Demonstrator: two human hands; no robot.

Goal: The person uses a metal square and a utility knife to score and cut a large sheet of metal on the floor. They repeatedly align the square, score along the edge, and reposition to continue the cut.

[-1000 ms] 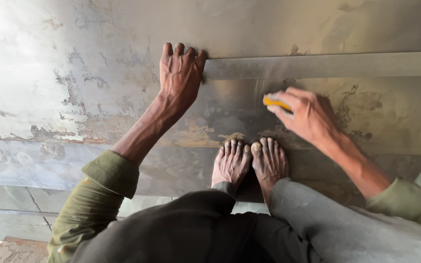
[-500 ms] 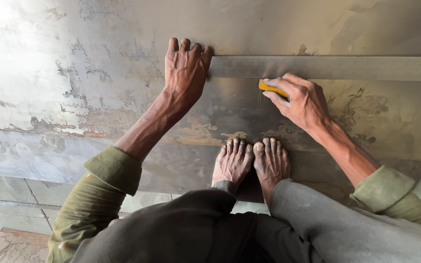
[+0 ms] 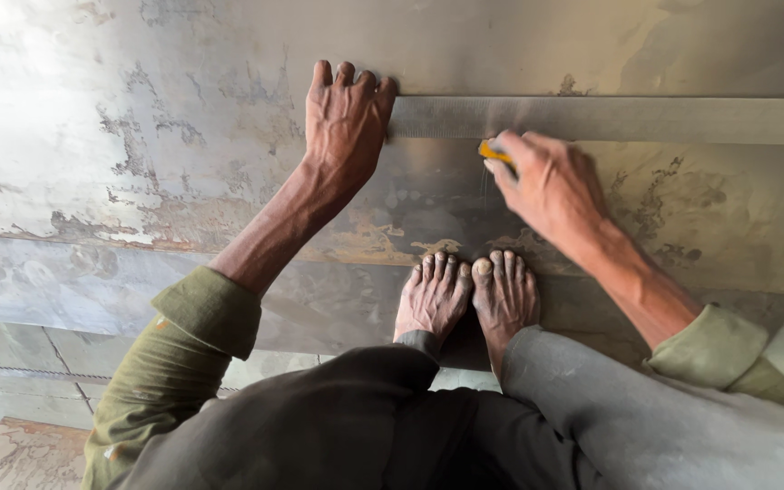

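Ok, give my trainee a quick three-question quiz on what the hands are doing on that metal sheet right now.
1. True or false: the left hand lies flat on the end of the straightedge.
2. Which does the right hand hold? A) a hammer B) a small yellow marking tool C) nothing
3. Fill in: the person's bare feet rest on the metal ____.

Key:
1. True; its fingers press down at the straightedge's left end.
2. B; the tool's tip sits at the straightedge's near edge, though the hand is blurred.
3. sheet
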